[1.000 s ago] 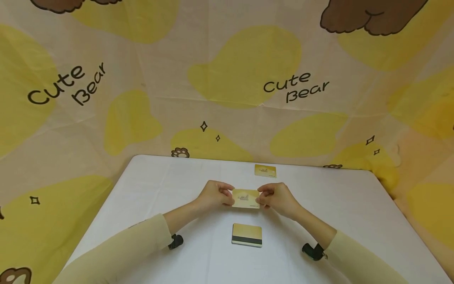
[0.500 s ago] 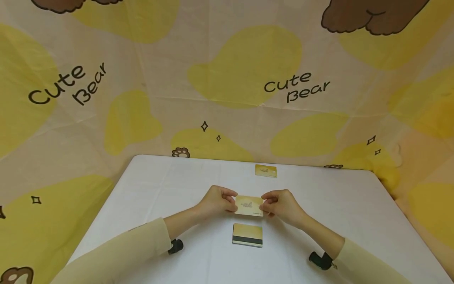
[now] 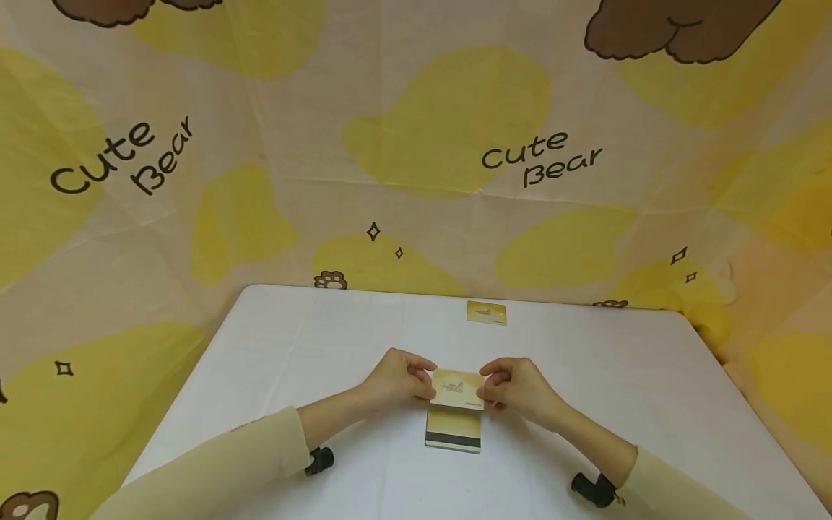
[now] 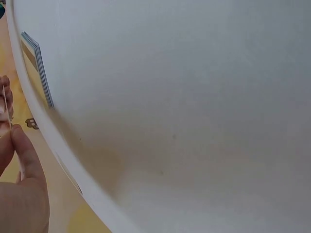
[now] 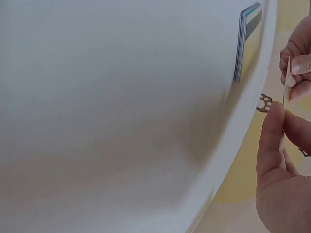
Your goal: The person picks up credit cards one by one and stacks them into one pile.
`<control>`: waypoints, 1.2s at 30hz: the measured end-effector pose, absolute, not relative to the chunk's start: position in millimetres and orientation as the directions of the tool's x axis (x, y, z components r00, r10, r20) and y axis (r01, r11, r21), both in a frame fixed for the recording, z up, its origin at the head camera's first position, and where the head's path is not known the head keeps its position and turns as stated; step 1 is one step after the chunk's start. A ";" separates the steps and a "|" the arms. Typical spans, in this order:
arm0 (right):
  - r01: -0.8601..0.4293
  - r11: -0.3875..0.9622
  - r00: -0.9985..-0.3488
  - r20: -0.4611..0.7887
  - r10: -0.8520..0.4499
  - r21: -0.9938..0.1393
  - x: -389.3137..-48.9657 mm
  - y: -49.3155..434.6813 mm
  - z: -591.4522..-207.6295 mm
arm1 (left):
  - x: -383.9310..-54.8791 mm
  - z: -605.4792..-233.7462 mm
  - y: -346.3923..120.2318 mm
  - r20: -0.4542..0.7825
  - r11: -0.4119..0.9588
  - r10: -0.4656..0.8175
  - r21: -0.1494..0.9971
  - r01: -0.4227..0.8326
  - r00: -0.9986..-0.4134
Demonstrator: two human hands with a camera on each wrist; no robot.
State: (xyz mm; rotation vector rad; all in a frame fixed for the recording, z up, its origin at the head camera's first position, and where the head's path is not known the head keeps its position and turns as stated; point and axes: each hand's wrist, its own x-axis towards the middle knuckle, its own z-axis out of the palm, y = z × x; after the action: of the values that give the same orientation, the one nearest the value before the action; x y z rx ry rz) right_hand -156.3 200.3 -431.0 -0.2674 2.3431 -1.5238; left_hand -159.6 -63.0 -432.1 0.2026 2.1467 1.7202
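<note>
Between both hands a pale gold plastic card (image 3: 457, 388) is held by its short edges, its printed side facing up toward the head camera. My left hand (image 3: 396, 383) pinches the left edge, and my right hand (image 3: 522, 386) pinches the right edge. Just nearer than the card lies a stack of cards (image 3: 453, 430), whose top card shows a dark magnetic stripe. In the head view the held card overlaps the far part of this stack. The wrist views show the held card (image 5: 287, 82) edge-on, raised above the table, with the stack (image 4: 38, 70) beyond.
Another gold card (image 3: 486, 313) lies face up near the far edge of the white table (image 3: 312, 325). A yellow-patterned cloth (image 3: 416, 159) hangs behind the table. A black wrist camera (image 3: 320, 461) sits below the left forearm, another (image 3: 593, 491) below the right.
Both hands have moved the held card toward the person, from apart from the stack to overlapping its far part in the head view. The stack and the far card stay put.
</note>
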 end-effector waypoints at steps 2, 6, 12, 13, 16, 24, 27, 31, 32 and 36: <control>0.029 0.410 -0.925 -0.179 -0.334 -0.912 -154.3 200.7 -432.0 | -157.4 -431.9 -62.2 -0.214 0.241 0.345 0.961 -0.134 -0.914; 0.040 0.409 -0.920 -0.194 -0.342 -0.912 -150.7 201.5 -433.8 | -153.3 -432.0 -61.1 -0.237 0.233 0.346 0.959 -0.161 -0.908; 0.061 0.383 -0.906 -0.212 -0.366 -0.922 -148.2 201.9 -435.5 | -148.4 -432.2 -61.7 -0.249 0.214 0.347 0.960 -0.182 -0.904; 0.066 0.378 -0.904 -0.216 -0.369 -0.923 -147.7 202.0 -435.8 | -147.6 -432.2 -61.7 -0.247 0.212 0.348 0.960 -0.181 -0.904; 0.076 0.375 -0.898 -0.227 -0.377 -0.924 -146.1 202.4 -437.6 | -145.0 -432.6 -61.8 -0.251 0.209 0.351 0.960 -0.186 -0.902; 0.105 0.354 -0.880 -0.252 -0.402 -0.929 -141.3 203.3 -441.4 | -138.6 -433.7 -59.5 -0.260 0.223 0.355 0.956 -0.189 -0.898; 0.116 0.347 -0.874 -0.262 -0.410 -0.931 -139.3 203.6 -442.4 | -136.9 -433.7 -58.8 -0.269 0.235 0.356 0.953 -0.193 -0.895; 0.127 0.344 -0.864 -0.274 -0.422 -0.930 -137.0 203.5 -443.6 | -135.4 -434.9 -58.6 -0.294 0.247 0.352 0.945 -0.215 -0.888; 0.130 0.343 -0.862 -0.277 -0.425 -0.930 -136.5 203.2 -444.1 | -135.1 -435.1 -58.6 -0.300 0.250 0.352 0.943 -0.219 -0.887; 0.142 0.347 -0.854 -0.292 -0.430 -0.927 -134.8 201.5 -444.7 | -133.1 -435.5 -58.5 -0.307 0.272 0.352 0.938 -0.217 -0.884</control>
State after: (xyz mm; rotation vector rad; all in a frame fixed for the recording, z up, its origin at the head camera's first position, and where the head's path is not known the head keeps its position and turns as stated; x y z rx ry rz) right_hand -134.8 201.5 -444.7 -0.2501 2.1213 -1.5322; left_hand -133.1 -58.5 -435.5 0.1220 2.0887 1.6495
